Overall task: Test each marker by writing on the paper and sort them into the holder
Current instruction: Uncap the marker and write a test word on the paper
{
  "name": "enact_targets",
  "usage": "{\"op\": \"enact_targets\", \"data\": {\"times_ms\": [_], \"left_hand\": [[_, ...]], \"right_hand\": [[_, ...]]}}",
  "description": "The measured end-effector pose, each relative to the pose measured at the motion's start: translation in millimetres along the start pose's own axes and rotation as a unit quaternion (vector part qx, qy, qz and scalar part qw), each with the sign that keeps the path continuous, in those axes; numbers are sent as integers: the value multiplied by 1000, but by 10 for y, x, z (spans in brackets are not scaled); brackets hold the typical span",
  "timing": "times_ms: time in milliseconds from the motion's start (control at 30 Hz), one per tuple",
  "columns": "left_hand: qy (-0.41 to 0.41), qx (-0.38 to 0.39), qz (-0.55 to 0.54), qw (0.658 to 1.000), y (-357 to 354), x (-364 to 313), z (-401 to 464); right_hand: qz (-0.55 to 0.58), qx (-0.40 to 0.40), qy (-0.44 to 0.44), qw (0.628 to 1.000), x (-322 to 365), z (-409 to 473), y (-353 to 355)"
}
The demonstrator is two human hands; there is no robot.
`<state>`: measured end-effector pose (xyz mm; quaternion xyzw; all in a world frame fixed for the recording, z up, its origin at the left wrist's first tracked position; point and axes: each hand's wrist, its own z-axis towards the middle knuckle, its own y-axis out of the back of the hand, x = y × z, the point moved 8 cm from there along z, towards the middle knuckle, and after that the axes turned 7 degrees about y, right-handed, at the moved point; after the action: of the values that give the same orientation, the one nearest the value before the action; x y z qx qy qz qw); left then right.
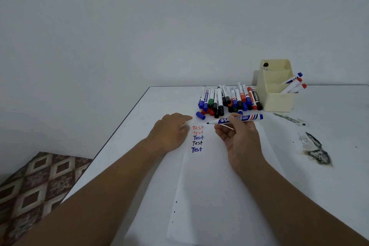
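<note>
White table (pixel 329 110): right fingers (pixel 231 119) pinch blue marker (pixel 239 119).

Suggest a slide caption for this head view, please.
Right hand holds uncapped blue marker above paper; left hand steadies it.

uncapped blue marker (pixel 239 119) level above paper (pixel 215 175).

A white table (pixel 139 146) bears paper (pixel 209 185), a marker pile (pixel 229 100), a holder (pixel 277 94).
</note>
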<state>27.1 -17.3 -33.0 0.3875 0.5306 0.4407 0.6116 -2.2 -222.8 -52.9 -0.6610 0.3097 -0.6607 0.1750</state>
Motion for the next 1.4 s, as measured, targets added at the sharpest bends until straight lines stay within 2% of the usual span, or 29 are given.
{"op": "enact_targets", "data": {"times_ms": [300,500,733,867,967,1400], "left_hand": [[-84,-3,58,995,-108,-287,307],[-18,-17,-6,1000,-75,-146,354],[-73,-30,53,995,-94,-206,366],[-36,-78,-23,996,17,-241,254],[0,-84,-77,993,18,-212,128],[-10,-110,-151,982,115,-261,-164]], "right_hand": [[42,-25,-29,998,-24,30,51],[44,-30,-46,998,-59,56,60],[51,-26,-48,997,-65,58,55],[45,-29,-51,997,-64,56,67],[52,-26,-49,997,-57,48,70],[-42,5,-25,999,-108,61,28]]}}
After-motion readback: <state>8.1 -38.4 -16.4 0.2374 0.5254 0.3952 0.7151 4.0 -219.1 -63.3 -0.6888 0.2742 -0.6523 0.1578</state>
